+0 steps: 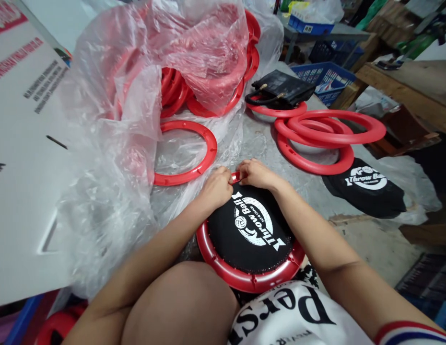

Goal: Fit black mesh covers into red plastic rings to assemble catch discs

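A red plastic ring (233,274) rests on my lap, leaning against the work table. Black printed fabric (223,237) with a white "Throw Ball" print spans its opening. At the far rim, my left hand (220,184) is closed with its fingers curled over the fabric's edge and the ring. Beside it, my right hand (256,173) pinches the same far edge. A short stretch of bare red rim shows between the two hands. The fingertips are partly hidden, so I cannot tell how the fabric is seated there.
Several red rings (309,165) lie stacked at the right, near a black bag (286,88) and a loose black fabric disc (369,191). Clear plastic (205,52) covers more rings at the back. One ring (208,143) lies nearer. A white carton (25,191) stands left.
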A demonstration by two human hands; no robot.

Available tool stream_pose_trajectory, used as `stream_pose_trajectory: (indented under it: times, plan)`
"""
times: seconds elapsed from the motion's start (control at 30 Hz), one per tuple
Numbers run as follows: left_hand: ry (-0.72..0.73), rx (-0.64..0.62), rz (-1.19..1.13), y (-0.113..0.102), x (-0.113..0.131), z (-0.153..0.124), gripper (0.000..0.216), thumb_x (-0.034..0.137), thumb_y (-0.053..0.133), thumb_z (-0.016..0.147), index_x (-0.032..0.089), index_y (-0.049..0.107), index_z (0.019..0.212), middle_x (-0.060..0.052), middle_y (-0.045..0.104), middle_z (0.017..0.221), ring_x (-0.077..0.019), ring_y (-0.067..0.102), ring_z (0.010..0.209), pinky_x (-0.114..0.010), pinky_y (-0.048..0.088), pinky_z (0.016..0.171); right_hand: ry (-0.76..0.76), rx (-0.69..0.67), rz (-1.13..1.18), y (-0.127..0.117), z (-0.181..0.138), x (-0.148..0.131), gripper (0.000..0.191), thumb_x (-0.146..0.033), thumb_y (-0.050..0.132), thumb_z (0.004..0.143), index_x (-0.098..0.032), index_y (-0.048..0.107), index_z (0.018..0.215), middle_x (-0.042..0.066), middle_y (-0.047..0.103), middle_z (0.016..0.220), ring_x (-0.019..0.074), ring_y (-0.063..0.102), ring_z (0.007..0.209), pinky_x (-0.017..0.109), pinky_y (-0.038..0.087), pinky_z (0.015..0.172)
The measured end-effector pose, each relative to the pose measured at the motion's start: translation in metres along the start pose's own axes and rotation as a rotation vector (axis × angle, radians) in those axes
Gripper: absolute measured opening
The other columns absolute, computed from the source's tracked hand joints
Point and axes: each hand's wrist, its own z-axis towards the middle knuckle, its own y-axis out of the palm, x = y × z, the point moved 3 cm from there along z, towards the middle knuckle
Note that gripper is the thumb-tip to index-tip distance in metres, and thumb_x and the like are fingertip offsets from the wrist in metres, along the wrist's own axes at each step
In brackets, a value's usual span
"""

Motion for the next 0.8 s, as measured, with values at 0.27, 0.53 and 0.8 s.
stream_pose_trajectory:
  times: [0.27,0.53,0.8]
  plan:
    - [0.062,-0.143,0.138,-0.009,0.010,-0.009,0.012,0.015,0.063,0.087,0.017,0.066,0.098,-0.011,0.060,0.123,-0.0251,0.062,0.109,-0.039,0.051,0.099,-0.009,0.191,0.446,0.011,-0.010,0.016,0.015,-0.012,0.081,0.061,-0.019,0.068,0.061,0.001,0.072,0.092,0.0204,0.065,0.094,0.037,0.042,0.099]
    - [0.029,-0.216,0.302,-0.006,0.022,-0.013,0.024,0.025,0.058,0.093,0.015,0.072,0.110,-0.015,0.058,0.135,-0.0318,0.055,0.125,-0.044,0.051,0.103,-0.019,0.139,0.501,0.011,-0.008,0.021,0.013,-0.014,0.080,0.064,-0.019,0.068,0.064,0.001,0.070,0.086,0.0185,0.062,0.087,0.035,0.042,0.095]
    - [0.036,-0.129,0.024,-0.006,0.005,-0.003,0.022,0.014,0.059,0.078,0.019,0.076,0.091,-0.009,0.061,0.137,-0.0308,0.052,0.131,-0.047,0.043,0.116,-0.005,0.117,0.500,0.014,-0.008,0.024,0.009,-0.018,0.077,0.070,-0.018,0.068,0.070,0.001,0.070,0.092,0.0165,0.061,0.087,0.029,0.044,0.087]
